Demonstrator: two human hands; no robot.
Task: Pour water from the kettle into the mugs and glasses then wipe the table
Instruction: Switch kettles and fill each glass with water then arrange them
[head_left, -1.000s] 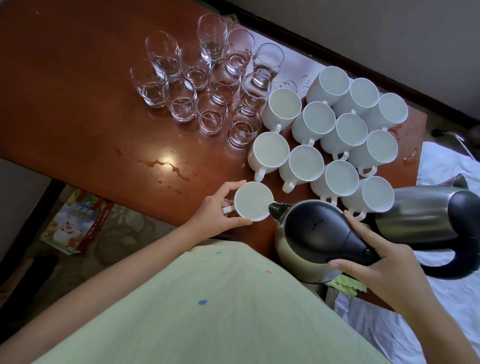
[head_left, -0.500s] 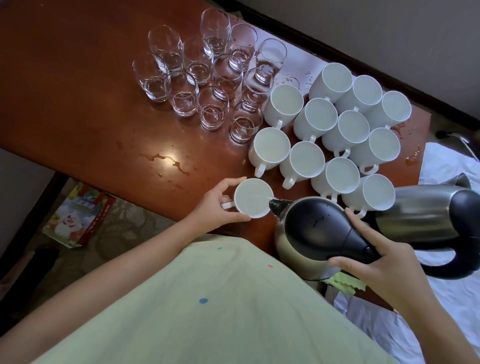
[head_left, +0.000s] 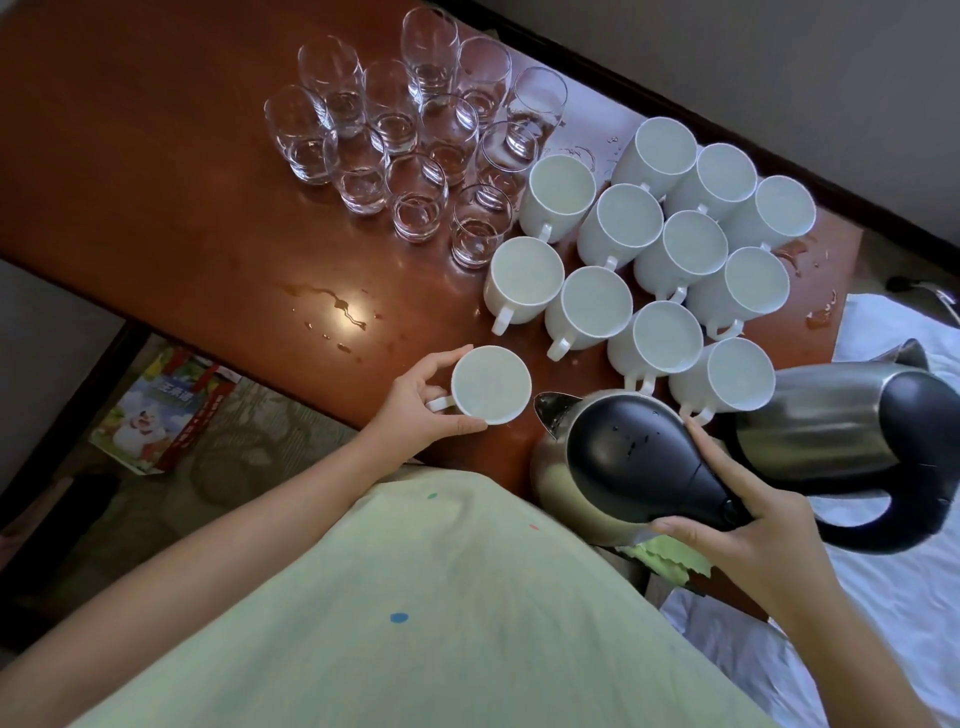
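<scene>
Kettle (head_left: 623, 462) is in the right hand (head_left: 748, 525), fingers wrapped around the black handle end near the lid, body tilted with the spout (head_left: 550, 410) pointing toward the person's left. Left hand (head_left: 415, 405) is curled around the near mug (head_left: 491, 383) – thumb on the near side, fingers round the far wall and by the handle – holding it at the near table (head_left: 156, 156) edge, apart from the main mug cluster (head_left: 649, 270). Key relation: spout tip sits just beside the mug's right rim, not over the opening; no stream visible between them. Kettle's long axis runs roughly right-to-left, so lining up means a short shift of the spout leftward over the rim, or sliding the mug right under it – left hand is the nearer one for that. I can't tell the mug's fill level; the inside just reads pale. Glasses (head_left: 415, 140) stand further back left, each with a little water in the bottom. Puddles (head_left: 337, 306) on the wood left of the mugs, more drops at the far right edge. Second kettle (head_left: 841, 421) stands behind the right hand; a green cloth (head_left: 670, 558) peeks out below the held kettle – likely for the wipe later.
</scene>
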